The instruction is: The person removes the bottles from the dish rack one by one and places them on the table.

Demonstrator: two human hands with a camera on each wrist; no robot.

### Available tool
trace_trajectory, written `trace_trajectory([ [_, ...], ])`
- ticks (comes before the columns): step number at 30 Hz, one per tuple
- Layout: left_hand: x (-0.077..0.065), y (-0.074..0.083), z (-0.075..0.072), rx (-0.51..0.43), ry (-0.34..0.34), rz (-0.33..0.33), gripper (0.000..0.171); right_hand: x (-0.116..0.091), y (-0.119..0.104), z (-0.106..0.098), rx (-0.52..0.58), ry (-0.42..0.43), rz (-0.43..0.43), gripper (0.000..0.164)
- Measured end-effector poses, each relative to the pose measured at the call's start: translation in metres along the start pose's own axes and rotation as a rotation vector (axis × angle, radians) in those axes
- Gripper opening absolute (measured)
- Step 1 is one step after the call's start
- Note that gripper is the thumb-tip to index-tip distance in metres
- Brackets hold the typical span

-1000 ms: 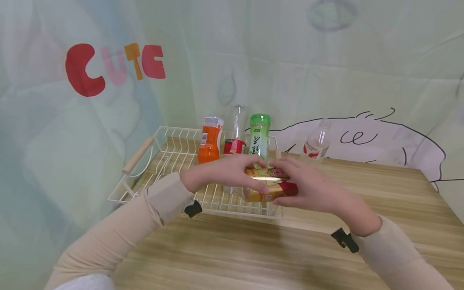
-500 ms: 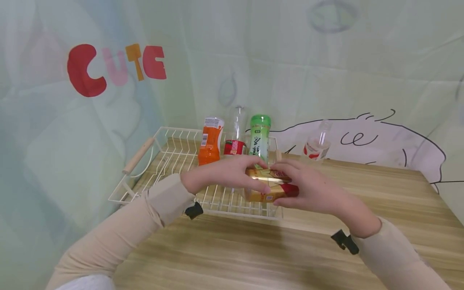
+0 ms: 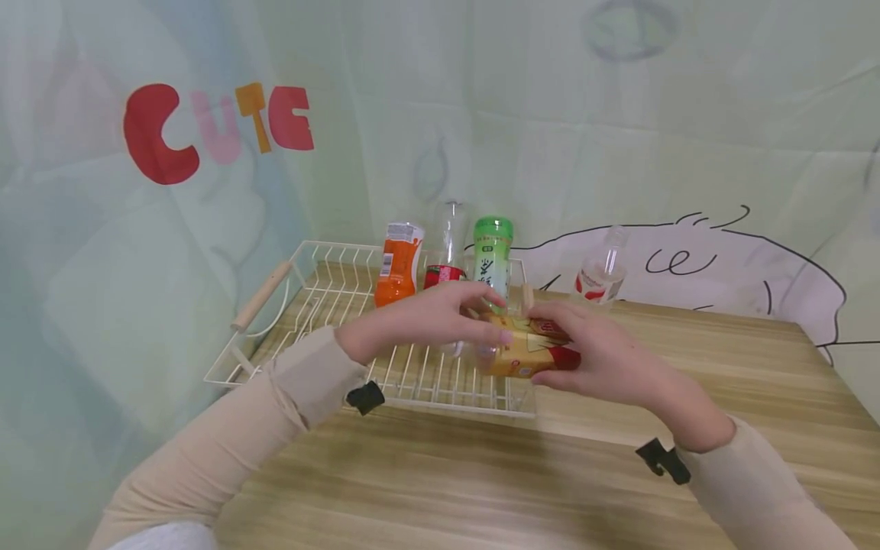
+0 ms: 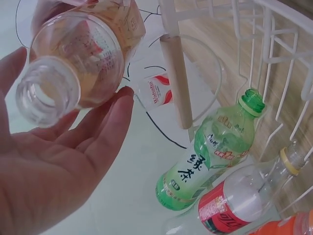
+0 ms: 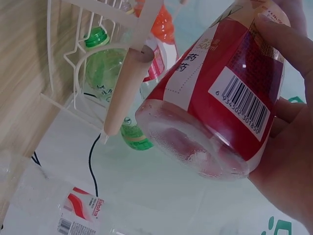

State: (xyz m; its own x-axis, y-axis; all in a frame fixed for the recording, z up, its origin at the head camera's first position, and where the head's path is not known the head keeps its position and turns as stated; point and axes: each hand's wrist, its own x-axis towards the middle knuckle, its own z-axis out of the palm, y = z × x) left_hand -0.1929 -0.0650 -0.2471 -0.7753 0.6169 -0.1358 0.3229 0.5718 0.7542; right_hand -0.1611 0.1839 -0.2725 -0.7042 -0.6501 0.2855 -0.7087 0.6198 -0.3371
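A clear plastic bottle (image 3: 525, 357) with a gold and red label lies sideways in the air above the rack's right front corner. My right hand (image 3: 612, 353) grips its base end, and the barcode side shows in the right wrist view. The uncapped mouth (image 4: 46, 93) points toward my left hand (image 3: 440, 315). In the left wrist view, that hand's fingers (image 4: 110, 117) extend loosely beneath the bottle, while the thumb stands apart from the neck. Upside down in the white wire rack (image 3: 447, 401) are a green tea bottle (image 3: 491, 256), a red-labelled clear bottle (image 3: 450, 237) and an orange bottle (image 3: 399, 267).
Behind my right hand, a clear bottle (image 3: 601, 276) with a red and white label stands upright on the wooden table (image 3: 729, 367). Wooden handles sit at the rack's ends, the left one (image 3: 263, 294) tilted outward. A printed cloth (image 3: 550, 114) hangs behind.
The bottle has shifted slightly right with my right hand. My left hand's fingers have loosened and lifted a little from it. The bottles in the rack have not moved.
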Motion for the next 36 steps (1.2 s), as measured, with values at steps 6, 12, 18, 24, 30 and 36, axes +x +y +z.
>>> trace_trajectory([
  [6,-0.005,-0.006,-0.012,-0.044,0.139,0.029,0.047,-0.009,0.01,-0.005,0.103,0.015,0.031,0.074],
  [12,-0.009,-0.016,-0.03,-0.083,0.243,0.028,0.047,-0.02,0.024,-0.014,0.096,0.134,0.019,0.073],
  [18,-0.011,-0.03,-0.045,0.018,0.331,-0.025,0.052,-0.029,0.036,-0.028,0.063,0.248,0.062,0.075],
  [24,-0.011,-0.041,-0.055,0.044,0.375,-0.111,0.06,-0.04,0.045,-0.041,0.101,0.289,0.222,0.075],
  [30,-0.011,-0.051,-0.063,0.015,0.41,-0.151,0.071,-0.048,0.059,-0.052,0.169,0.367,0.331,0.076],
  [36,-0.005,-0.072,-0.071,-0.017,0.507,-0.166,0.069,-0.055,0.078,-0.06,0.178,0.406,0.415,0.074],
])
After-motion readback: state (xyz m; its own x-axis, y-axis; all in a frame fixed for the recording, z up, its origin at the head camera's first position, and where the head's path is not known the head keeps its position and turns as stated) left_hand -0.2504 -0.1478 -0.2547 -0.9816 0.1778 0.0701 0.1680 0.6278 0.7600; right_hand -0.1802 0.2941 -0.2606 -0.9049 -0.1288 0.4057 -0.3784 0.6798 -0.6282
